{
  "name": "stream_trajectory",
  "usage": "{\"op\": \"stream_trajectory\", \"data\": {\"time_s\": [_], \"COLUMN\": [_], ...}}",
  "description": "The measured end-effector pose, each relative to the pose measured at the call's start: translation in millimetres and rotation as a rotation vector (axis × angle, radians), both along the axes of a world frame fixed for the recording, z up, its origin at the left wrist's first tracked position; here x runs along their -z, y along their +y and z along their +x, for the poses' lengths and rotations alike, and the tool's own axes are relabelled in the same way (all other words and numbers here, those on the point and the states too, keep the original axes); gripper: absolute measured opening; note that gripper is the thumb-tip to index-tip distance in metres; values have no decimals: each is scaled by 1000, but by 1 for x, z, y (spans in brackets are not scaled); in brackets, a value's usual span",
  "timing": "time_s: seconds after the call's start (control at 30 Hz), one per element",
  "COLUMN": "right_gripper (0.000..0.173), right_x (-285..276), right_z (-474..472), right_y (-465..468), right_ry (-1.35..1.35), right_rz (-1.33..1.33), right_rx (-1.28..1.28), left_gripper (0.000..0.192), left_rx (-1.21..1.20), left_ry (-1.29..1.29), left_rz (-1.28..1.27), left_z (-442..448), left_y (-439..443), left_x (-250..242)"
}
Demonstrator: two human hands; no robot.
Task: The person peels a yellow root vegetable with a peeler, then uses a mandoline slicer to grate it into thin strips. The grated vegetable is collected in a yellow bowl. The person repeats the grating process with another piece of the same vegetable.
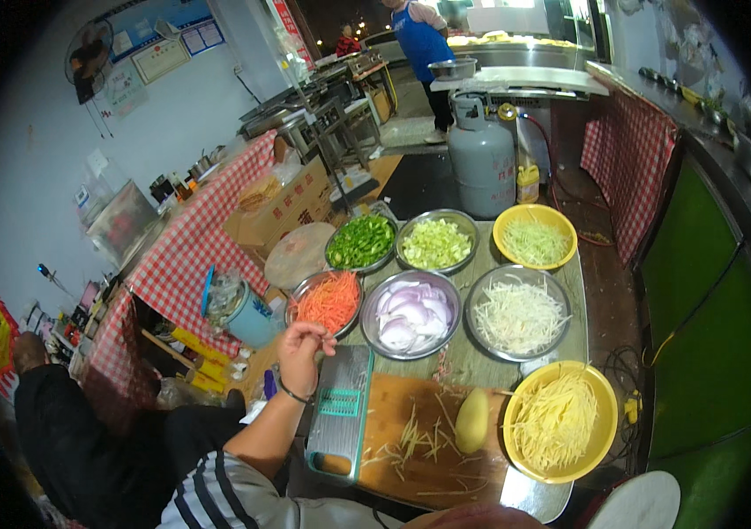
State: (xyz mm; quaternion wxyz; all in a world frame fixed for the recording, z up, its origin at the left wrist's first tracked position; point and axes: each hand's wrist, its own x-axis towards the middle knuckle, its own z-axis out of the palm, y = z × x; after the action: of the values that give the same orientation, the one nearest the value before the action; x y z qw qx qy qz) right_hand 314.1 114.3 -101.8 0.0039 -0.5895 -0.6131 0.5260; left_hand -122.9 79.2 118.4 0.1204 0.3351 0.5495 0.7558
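Note:
My left hand (304,357) hovers at the near rim of a metal bowl of shredded carrot (329,301), fingers curled; whether it pinches anything is unclear. My right hand is out of view. Below my left hand, a mandoline grater (339,433) with a green frame lies by a wooden cutting board (438,479). A peeled potato (472,420) rests on the board among loose shreds (418,433). To its right, a yellow bowl (514,433) holds potato shreds (557,416). Metal bowls hold sliced onion (411,314) and white shreds (521,314).
Farther back are bowls of chopped green pepper (361,241), chopped cabbage (437,243) and pale green shreds (534,241). Beyond stands a gas cylinder (481,165). A blue bin (253,317) is at left, near a person in dark clothing (77,423). Another person wears a blue apron (420,43).

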Motion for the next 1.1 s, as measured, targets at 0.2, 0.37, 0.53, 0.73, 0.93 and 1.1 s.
{"op": "stream_trajectory", "data": {"time_s": [0.2,0.37,0.53,0.73,0.93,1.1], "right_gripper": [16,16,17,19,14,16], "right_x": [17,35,85,111,-63,-171], "right_z": [14,55,133,227,182,119], "right_y": [-10,-35,-71,-88,-92,-79], "right_ry": [-84,-135,-228,-341,-412,-2], "right_rz": [41,78,112,273,674,748], "right_rx": [17,25,68,170,457,482], "left_gripper": [9,15,15,17,18,20], "left_rx": [-117,37,106,287,329,356], "left_ry": [-182,-162,-121,-5,9,-14], "left_rz": [-60,-179,-239,-311,-355,-379], "left_z": [15,29,48,63,85,94], "left_y": [-32,-56,-80,-79,-90,-93], "left_x": [29,24,30,43,57,66]}}
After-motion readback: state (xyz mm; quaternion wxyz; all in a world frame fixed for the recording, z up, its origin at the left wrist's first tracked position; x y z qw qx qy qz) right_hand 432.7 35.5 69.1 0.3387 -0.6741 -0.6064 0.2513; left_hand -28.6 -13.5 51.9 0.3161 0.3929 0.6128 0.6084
